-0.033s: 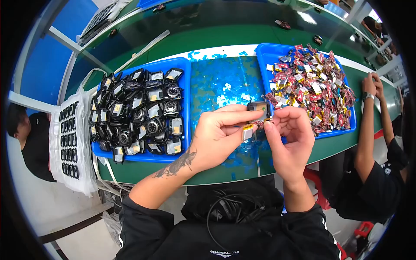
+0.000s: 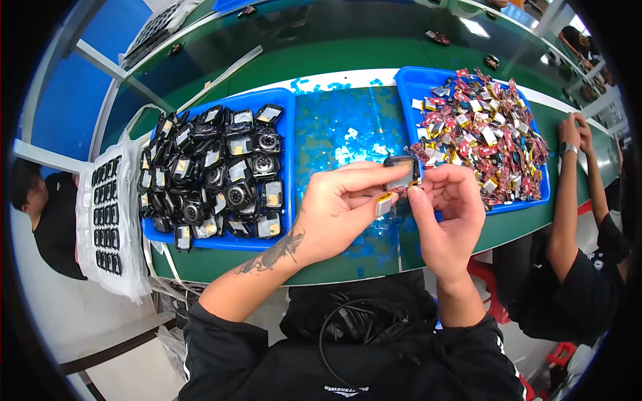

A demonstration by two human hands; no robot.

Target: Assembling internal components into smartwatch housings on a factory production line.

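Observation:
A black smartwatch case point(image 2: 403, 171) is held over the table's middle, its flat greyish face tilted up. My left hand point(image 2: 338, 207) grips it, fingers along the far side and thumb nearer me. Beside that thumb a silver battery with a yellow end point(image 2: 383, 204) hangs from a small red circuit board point(image 2: 400, 192). At the case's right edge, my right hand point(image 2: 449, 210) is closed in a pinch, thumb and forefinger tips meeting by the board; the other fingers are curled. The exact contact of these fingertips is partly hidden.
To the left a blue tray point(image 2: 287, 134) holds many black watch cases; another blue tray point(image 2: 406, 83) at right is heaped with boards and batteries. Blue film scraps point(image 2: 341, 134) litter the green table between. A white tray of parts point(image 2: 107, 214) stands far left. A co-worker's arms point(image 2: 568, 180) rest at right.
The watch case has tilted slightly, and the battery has shifted a little to the right. Both hands stay almost in place.

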